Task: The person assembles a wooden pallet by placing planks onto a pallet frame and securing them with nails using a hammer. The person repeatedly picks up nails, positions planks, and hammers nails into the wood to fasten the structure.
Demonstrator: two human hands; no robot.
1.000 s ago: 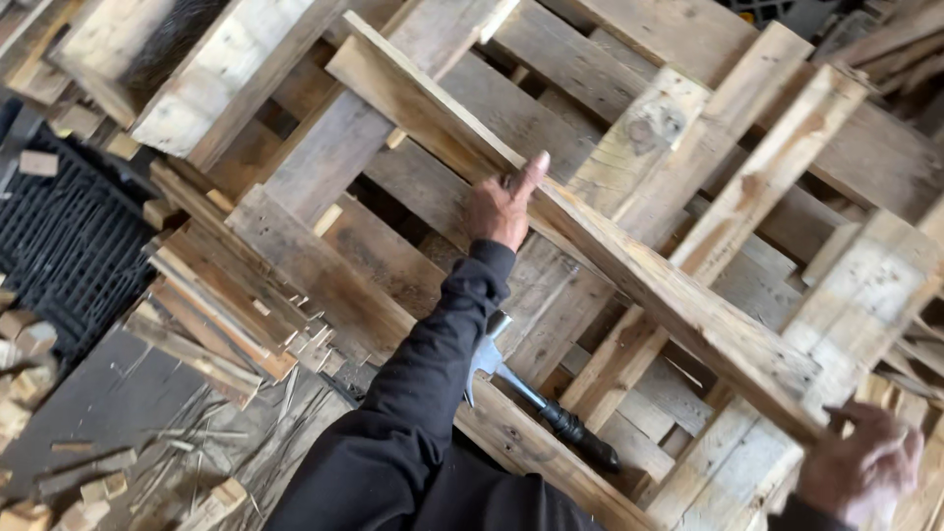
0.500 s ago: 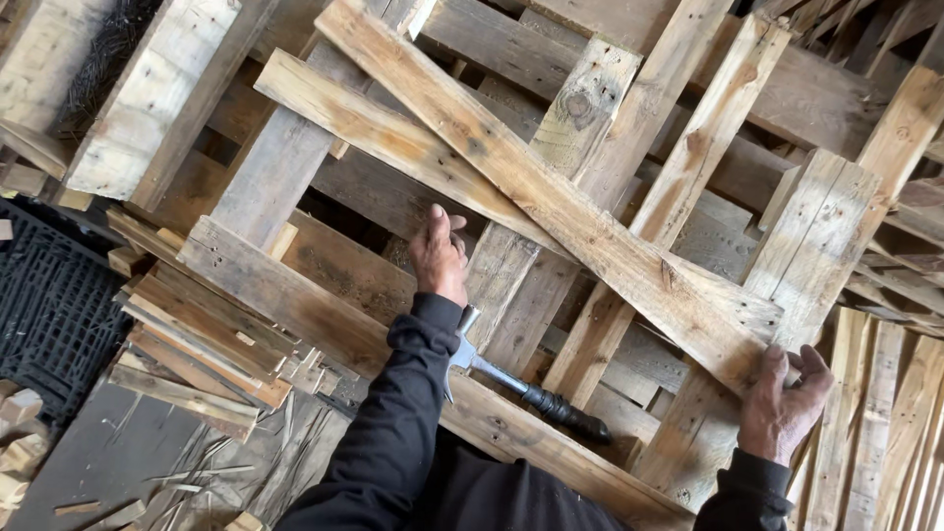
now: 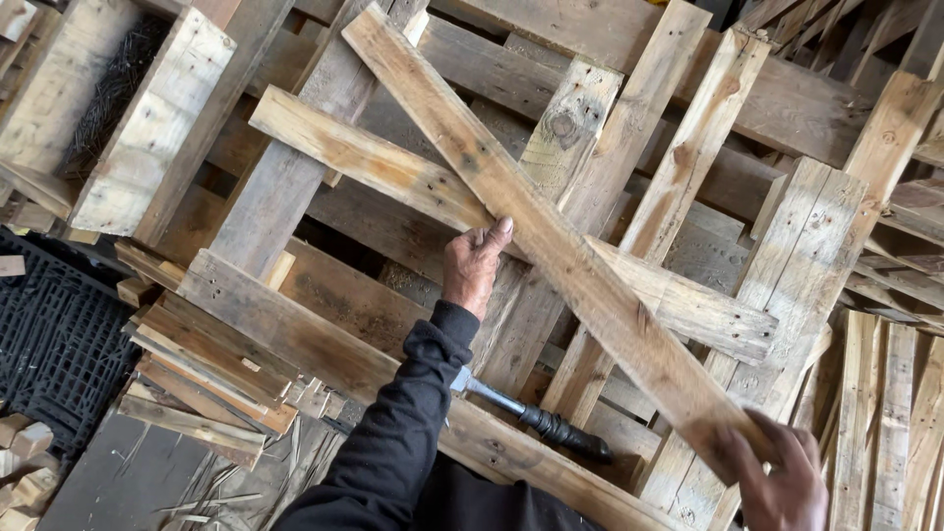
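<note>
Loose plank (image 3: 551, 246) held diagonal over pallet (image 3: 324, 324)
Long axis upper-left to lower-right; left hand (image 3: 474, 267) grip clamped mid-plank, arm extended; right hand (image 3: 782, 477) grip closed on lower end; hammer (image 3: 531, 418) below left wrist

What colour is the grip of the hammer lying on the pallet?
Black, on the hammer in the head view.
</note>
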